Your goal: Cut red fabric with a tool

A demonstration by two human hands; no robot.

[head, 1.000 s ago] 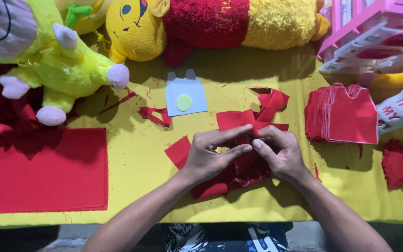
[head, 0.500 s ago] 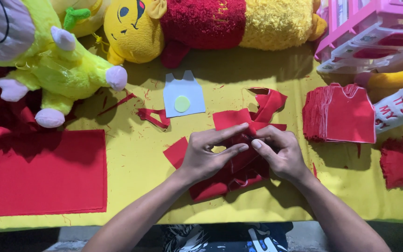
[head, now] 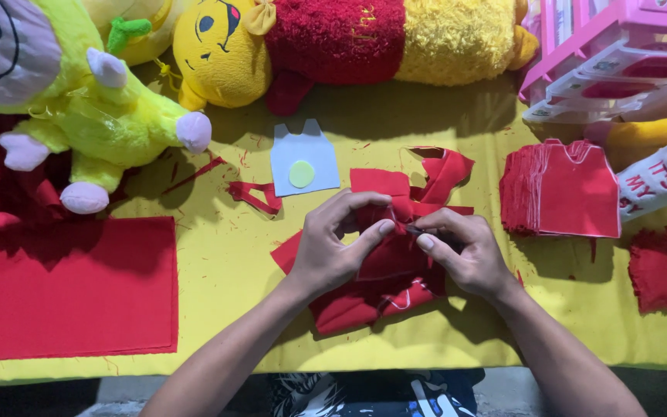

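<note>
Both hands pinch the crumpled red felt piece (head: 384, 266) betw. them; left hand (head: 332, 251) w/ thumb + forefinger closed on its top edge. Right hand (head: 463, 253) grips same edge from the right, fingertips nearly touching.

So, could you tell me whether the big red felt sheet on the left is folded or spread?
Spread: the red felt sheet lies flat, edges straight, no creases.
</note>
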